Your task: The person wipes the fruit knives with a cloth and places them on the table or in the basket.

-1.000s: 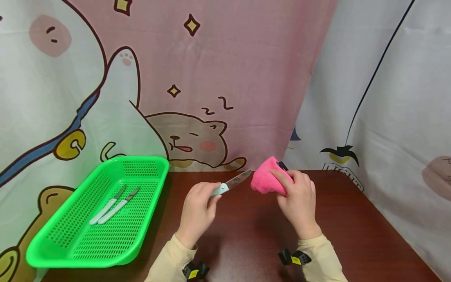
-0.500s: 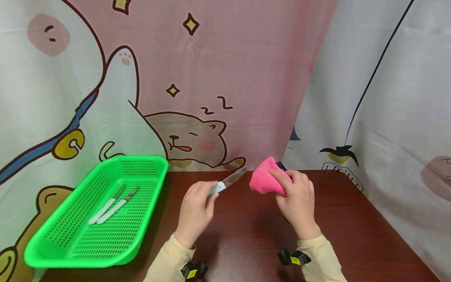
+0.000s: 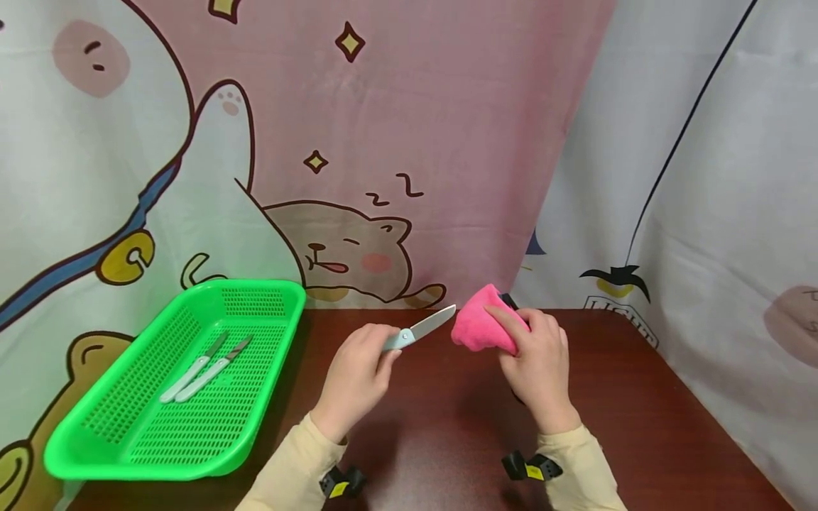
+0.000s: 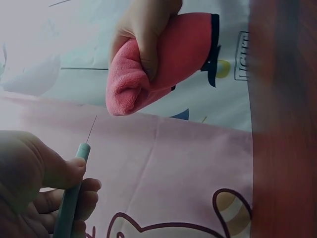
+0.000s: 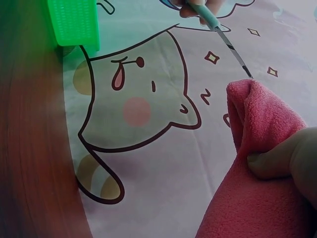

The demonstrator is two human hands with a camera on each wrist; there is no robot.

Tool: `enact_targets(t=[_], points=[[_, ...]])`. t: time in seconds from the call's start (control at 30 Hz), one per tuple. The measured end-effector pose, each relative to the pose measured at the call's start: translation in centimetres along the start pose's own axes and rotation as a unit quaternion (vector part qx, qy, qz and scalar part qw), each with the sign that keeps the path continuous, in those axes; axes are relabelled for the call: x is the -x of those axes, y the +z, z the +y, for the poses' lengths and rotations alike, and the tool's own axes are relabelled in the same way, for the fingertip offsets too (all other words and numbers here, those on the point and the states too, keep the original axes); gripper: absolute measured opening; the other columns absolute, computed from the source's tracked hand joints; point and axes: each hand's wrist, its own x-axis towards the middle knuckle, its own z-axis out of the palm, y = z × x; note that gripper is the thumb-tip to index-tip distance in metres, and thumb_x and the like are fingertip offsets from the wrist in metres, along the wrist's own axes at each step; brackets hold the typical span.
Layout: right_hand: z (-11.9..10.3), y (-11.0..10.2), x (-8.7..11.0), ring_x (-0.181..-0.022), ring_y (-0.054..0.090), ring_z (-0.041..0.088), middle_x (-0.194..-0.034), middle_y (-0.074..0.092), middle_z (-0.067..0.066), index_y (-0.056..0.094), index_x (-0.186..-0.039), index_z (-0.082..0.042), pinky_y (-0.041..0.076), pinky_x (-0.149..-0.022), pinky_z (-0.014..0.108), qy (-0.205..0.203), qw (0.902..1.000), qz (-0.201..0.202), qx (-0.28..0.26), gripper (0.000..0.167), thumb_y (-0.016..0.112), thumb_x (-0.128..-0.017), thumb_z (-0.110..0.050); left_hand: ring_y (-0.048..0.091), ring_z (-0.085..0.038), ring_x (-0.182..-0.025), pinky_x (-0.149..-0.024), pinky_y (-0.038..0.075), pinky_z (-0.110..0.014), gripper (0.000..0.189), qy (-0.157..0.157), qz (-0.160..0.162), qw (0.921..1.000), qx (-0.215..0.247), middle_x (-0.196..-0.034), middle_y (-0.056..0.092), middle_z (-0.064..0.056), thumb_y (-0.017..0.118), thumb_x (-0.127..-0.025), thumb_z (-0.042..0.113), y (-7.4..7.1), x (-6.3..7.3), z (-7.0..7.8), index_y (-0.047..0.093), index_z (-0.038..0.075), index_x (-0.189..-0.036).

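Observation:
My left hand (image 3: pixel 355 376) grips a knife by its pale blue-green handle (image 4: pixel 72 198), with the bare blade (image 3: pixel 433 323) pointing up and to the right. In my right hand (image 3: pixel 538 369) is a folded pink cloth (image 3: pixel 482 321) with a dark edge, pinched between thumb and fingers. The blade's tip stands just left of the cloth in the head view, with a small gap between them. In the left wrist view the blade is seen nearly edge-on. The right wrist view shows the thumb pressed on the cloth (image 5: pixel 262 114).
A green plastic basket (image 3: pixel 255 426) stands at the left of the dark brown table (image 3: pixel 447 440). Two knives with white handles (image 3: pixel 199 380) lie side by side in it, blades out. A printed curtain (image 3: pixel 460 142) hangs behind the table.
The knife in my left hand dipped slightly away from the cloth, then came back toward it. The right hand and cloth barely moved. The head view shifted a little.

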Motion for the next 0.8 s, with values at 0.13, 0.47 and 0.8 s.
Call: enact_targets(t=[0.13, 0.47, 0.8], points=[[0.1, -0.1, 0.1, -0.088, 0.054, 0.036, -0.095, 0.059, 0.016, 0.072, -0.118, -0.02, 0.039, -0.069, 0.049, 0.004, 1.0, -0.001, 0.001, 0.057, 0.074, -0.067, 0.005, 0.06, -0.021, -0.085, -0.079, 0.054, -0.035, 0.03, 0.013, -0.026, 0.9994, -0.016, -0.094, 0.064, -0.005, 0.08, -0.079, -0.002, -0.9, -0.9, -0.1, 0.064, 0.004, -0.103], [0.2, -0.2, 0.1, -0.089, 0.053, 0.036, -0.096, 0.059, 0.017, 0.072, -0.119, -0.019, 0.04, -0.071, 0.049, 0.008, 0.9999, -0.006, 0.004, 0.057, 0.076, -0.067, 0.004, 0.058, -0.024, -0.075, -0.07, 0.05, -0.037, 0.025, 0.022, -0.062, 0.9958, -0.065, -0.084, 0.061, -0.004, 0.079, -0.08, -0.002, -4.2, -2.8, -2.2, 0.061, 0.004, -0.097], [0.2, -0.1, 0.2, -0.089, 0.053, 0.036, -0.096, 0.059, 0.016, 0.072, -0.119, -0.019, 0.039, -0.071, 0.049, 0.008, 0.9999, -0.007, 0.004, 0.057, 0.077, -0.067, 0.003, 0.056, -0.025, -0.075, -0.068, 0.049, -0.043, 0.018, -0.048, -0.11, 0.9877, -0.1, -0.085, 0.063, -0.008, 0.072, -0.085, -0.003, -9.2, -2.4, -6.9, 0.063, 0.002, -0.099]])
